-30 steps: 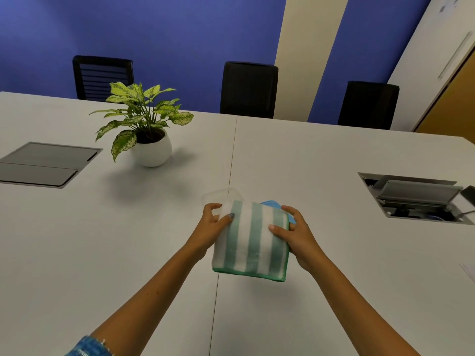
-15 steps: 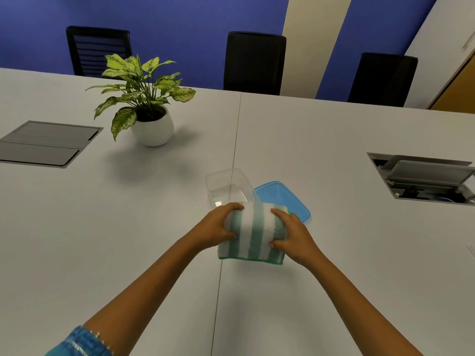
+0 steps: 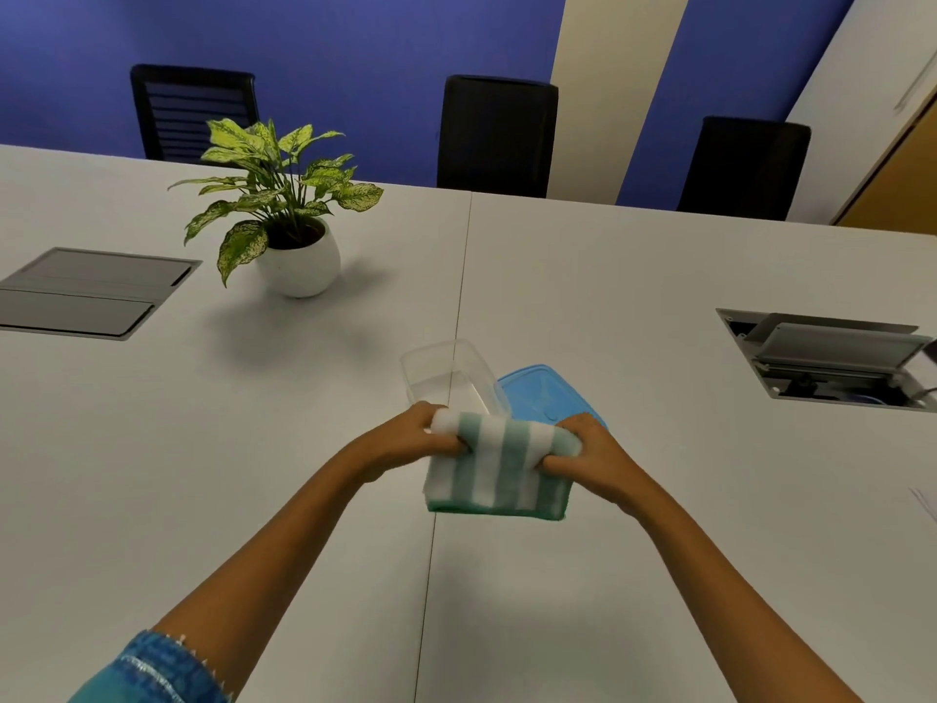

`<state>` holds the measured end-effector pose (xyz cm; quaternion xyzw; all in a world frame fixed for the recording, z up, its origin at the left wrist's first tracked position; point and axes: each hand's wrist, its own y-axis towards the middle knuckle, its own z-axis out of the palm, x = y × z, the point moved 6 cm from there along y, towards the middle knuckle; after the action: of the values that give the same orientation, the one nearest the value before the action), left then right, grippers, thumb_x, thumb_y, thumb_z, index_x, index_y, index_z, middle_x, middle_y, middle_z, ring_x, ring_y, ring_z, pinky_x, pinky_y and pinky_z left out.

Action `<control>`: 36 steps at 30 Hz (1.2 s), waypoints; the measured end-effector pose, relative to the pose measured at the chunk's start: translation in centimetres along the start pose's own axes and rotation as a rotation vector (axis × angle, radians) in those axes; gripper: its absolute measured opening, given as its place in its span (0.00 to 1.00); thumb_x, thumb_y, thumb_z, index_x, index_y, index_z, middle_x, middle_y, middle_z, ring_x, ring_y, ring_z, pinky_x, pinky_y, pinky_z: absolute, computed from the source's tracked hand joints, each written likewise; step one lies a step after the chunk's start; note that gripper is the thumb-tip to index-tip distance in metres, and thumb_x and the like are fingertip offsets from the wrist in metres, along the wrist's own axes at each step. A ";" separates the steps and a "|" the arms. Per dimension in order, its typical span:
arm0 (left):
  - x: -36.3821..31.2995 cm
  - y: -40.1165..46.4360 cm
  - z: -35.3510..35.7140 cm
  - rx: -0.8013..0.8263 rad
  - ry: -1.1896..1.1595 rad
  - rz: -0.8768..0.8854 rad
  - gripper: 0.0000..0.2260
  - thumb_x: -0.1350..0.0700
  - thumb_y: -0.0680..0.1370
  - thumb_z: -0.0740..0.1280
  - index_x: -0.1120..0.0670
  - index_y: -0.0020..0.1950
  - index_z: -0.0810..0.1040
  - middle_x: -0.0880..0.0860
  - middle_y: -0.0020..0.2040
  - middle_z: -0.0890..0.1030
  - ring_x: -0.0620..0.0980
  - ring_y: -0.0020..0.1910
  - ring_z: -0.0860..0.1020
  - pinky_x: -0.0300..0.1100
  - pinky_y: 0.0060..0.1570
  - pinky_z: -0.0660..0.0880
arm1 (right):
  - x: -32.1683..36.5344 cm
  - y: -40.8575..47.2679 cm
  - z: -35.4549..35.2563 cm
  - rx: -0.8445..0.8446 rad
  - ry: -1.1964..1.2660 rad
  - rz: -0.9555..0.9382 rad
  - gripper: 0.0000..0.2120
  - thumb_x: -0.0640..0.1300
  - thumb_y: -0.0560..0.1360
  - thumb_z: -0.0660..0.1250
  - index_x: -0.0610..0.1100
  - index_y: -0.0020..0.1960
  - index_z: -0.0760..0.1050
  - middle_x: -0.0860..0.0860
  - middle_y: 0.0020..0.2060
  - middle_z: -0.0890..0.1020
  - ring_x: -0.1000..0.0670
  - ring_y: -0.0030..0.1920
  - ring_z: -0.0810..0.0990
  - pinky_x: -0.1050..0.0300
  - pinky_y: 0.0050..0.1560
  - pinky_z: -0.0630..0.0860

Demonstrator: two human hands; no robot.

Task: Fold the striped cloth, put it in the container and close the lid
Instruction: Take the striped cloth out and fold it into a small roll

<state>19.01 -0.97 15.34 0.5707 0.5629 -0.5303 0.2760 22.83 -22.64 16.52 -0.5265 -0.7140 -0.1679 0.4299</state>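
The green and white striped cloth (image 3: 499,466) is folded into a small thick bundle on the white table (image 3: 634,575). My left hand (image 3: 410,438) grips its left end and my right hand (image 3: 588,456) grips its right end, both curling the far edge over. Just beyond the cloth stands the clear plastic container (image 3: 446,375), open and holding nothing. Its blue lid (image 3: 545,393) lies flat on the table to the container's right, partly hidden by my right hand and the cloth.
A potted plant in a white pot (image 3: 299,263) stands at the back left. A closed grey cable hatch (image 3: 91,291) is set in the table at far left, and an open one (image 3: 831,357) at far right. Three black chairs (image 3: 499,137) line the far edge.
Both hands have rolled the far edge of the cloth toward me, making the bundle shorter and thicker. The container and lid, hidden behind the cloth before, now show.
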 end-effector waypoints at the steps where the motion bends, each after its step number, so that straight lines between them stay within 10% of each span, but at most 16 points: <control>1: 0.1 -0.3 0.1 0.042 -0.189 -0.016 0.18 0.48 0.68 0.70 0.50 0.56 0.75 0.53 0.53 0.79 0.53 0.54 0.78 0.43 0.50 0.78 | -0.1 -0.1 -0.1 0.028 0.177 0.027 0.18 0.51 0.57 0.71 0.43 0.41 0.73 0.48 0.39 0.75 0.50 0.41 0.73 0.56 0.39 0.71; 5: 1.6 -0.5 1.0 0.022 -0.543 -0.115 0.22 0.48 0.71 0.68 0.54 0.62 0.72 0.56 0.55 0.81 0.55 0.52 0.81 0.47 0.47 0.79 | -1.5 0.0 1.3 0.052 0.777 0.179 0.31 0.49 0.58 0.74 0.38 0.58 0.73 0.42 0.51 0.79 0.44 0.50 0.80 0.52 0.45 0.79; 11: 4.1 -0.3 2.6 -0.085 -0.713 -0.194 0.21 0.48 0.72 0.70 0.59 0.60 0.76 0.59 0.54 0.82 0.56 0.51 0.81 0.49 0.48 0.79 | -2.7 -0.4 4.1 0.080 1.075 0.374 0.18 0.42 0.69 0.71 0.36 0.57 0.78 0.39 0.52 0.83 0.41 0.53 0.82 0.47 0.53 0.80; 16: 6.4 -0.6 3.0 -0.070 -0.684 -0.277 0.28 0.51 0.66 0.73 0.62 0.62 0.74 0.60 0.56 0.81 0.58 0.55 0.80 0.49 0.53 0.79 | -3.7 -0.7 4.6 0.043 1.010 0.406 0.08 0.33 0.71 0.66 0.37 0.50 0.78 0.42 0.46 0.82 0.45 0.45 0.82 0.53 0.43 0.82; 23: 9.8 -1.6 4.8 0.093 -0.492 -0.382 0.29 0.47 0.70 0.72 0.45 0.67 0.63 0.56 0.62 0.75 0.57 0.59 0.77 0.54 0.47 0.80 | -6.4 -1.8 7.4 0.194 0.879 0.464 0.18 0.40 0.76 0.64 0.57 0.61 0.69 0.46 0.57 0.80 0.42 0.56 0.80 0.40 0.51 0.80; 30: 11.3 -2.2 5.3 0.154 -0.512 -0.370 0.26 0.62 0.70 0.72 0.56 0.66 0.66 0.59 0.61 0.75 0.58 0.60 0.76 0.53 0.56 0.78 | -9.0 -2.1 7.8 0.209 0.675 0.477 0.21 0.30 0.71 0.62 0.41 0.63 0.69 0.41 0.57 0.78 0.42 0.56 0.78 0.44 0.53 0.78; 36: 10.4 -1.9 3.9 -0.205 -0.138 -0.157 0.18 0.58 0.71 0.73 0.49 0.57 0.70 0.52 0.57 0.75 0.52 0.56 0.75 0.42 0.52 0.76 | -9.2 -1.6 6.5 -0.079 0.362 0.274 0.20 0.35 0.70 0.71 0.45 0.61 0.74 0.48 0.56 0.76 0.48 0.55 0.76 0.57 0.52 0.76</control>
<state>14.02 -0.47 5.21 0.4557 0.6369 -0.5281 0.3284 19.25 -24.32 5.85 -0.5962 -0.5400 -0.2277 0.5487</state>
